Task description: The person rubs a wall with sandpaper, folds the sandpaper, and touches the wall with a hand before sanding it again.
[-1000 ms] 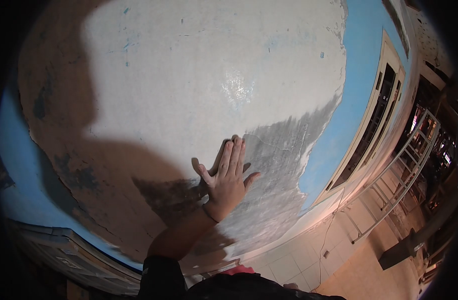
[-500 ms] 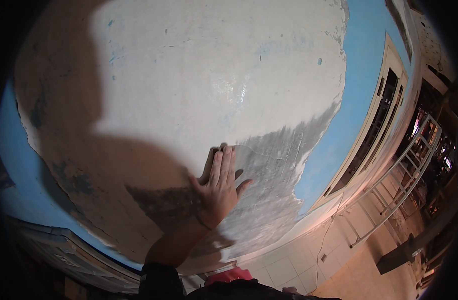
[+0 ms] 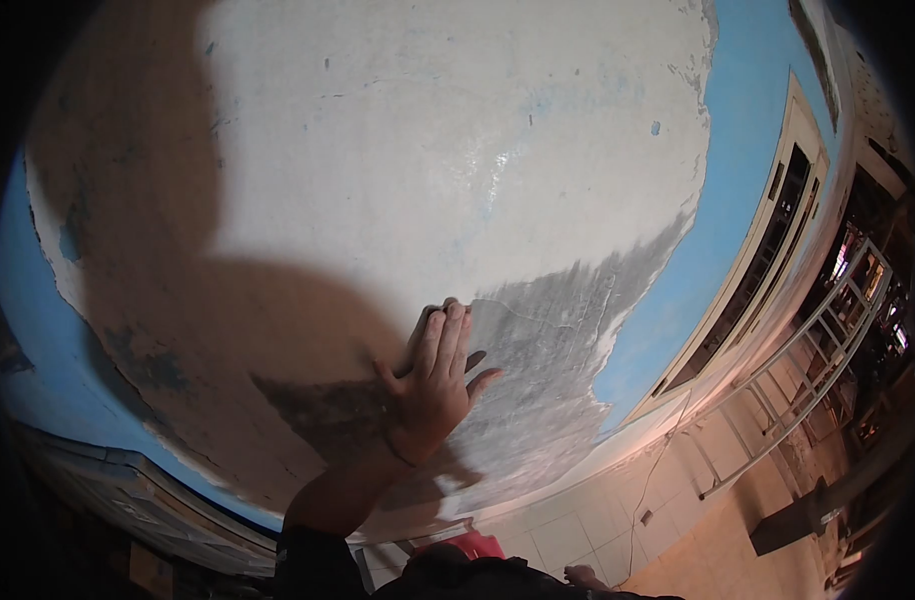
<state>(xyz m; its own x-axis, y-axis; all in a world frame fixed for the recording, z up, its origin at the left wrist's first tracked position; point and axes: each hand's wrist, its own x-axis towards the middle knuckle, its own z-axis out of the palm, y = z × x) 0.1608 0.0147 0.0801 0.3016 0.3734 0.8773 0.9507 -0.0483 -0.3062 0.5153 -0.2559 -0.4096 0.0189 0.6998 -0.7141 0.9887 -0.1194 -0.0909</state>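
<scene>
My left hand lies against the wall, palm down, with the back of the hand toward me. Its fingers are stretched out, the middle ones close together, while the thumb and little finger stand apart. The hand holds nothing. Under and around it is a bare plaster patch, pale above, with a darker grey area to the right of the fingers. At the bottom edge, a small blurred bit of what looks like my right hand shows beside dark clothing; its fingers cannot be made out.
Blue paint borders the patch on both sides. To the right are a framed window opening and a metal ladder above a tiled floor with a thin cable. A stack of panels stands lower left. Something pink shows below.
My view has shifted slightly, so the wall, window and ladder sit a little farther right. My left hand stays flat on nearly the same spot of the wall.
</scene>
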